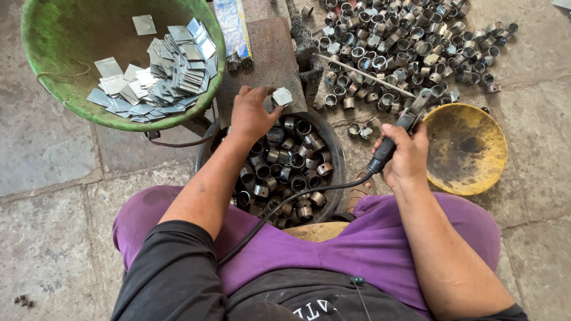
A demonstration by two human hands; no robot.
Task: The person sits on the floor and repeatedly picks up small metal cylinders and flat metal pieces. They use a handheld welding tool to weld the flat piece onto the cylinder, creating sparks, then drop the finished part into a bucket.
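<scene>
Grey stone paving (pixel 47 148), worn and cracked at the joints, lay under everything, and the person sat low on it in purple trousers and a dark top. Far left, a green bowl (pixel 53 65) with a scuffed, chipped inside held a loose stack of flat, shiny sheet-metal squares (pixel 163 71). Right between the knees sat a round dark basin (pixel 334 160), heaped with short metal rings (pixel 285 172), dull grey and some rusty brown. Far right, many more of the same rings (pixel 404 47) lay scattered on the floor, a thin rod (pixel 363 74) lying across them. Near those rested a shallow yellow dish (pixel 470 148), stained dark in its middle.

Over the far rim of the basin the left hand (pixel 253 113) was curled, fingers pinching a small bright metal piece (pixel 281 96) at the tips; its flat, many-sided face was turned up toward the camera.

Over on the right, the right hand (pixel 404 154) was wrapped tight round the black ribbed grip of a corded tool (pixel 392 139). Its long axis ran from near left to far right, grey metal head aimed at the scattered rings, while the black cable (pixel 279 208) trailed back across the lap.
</scene>
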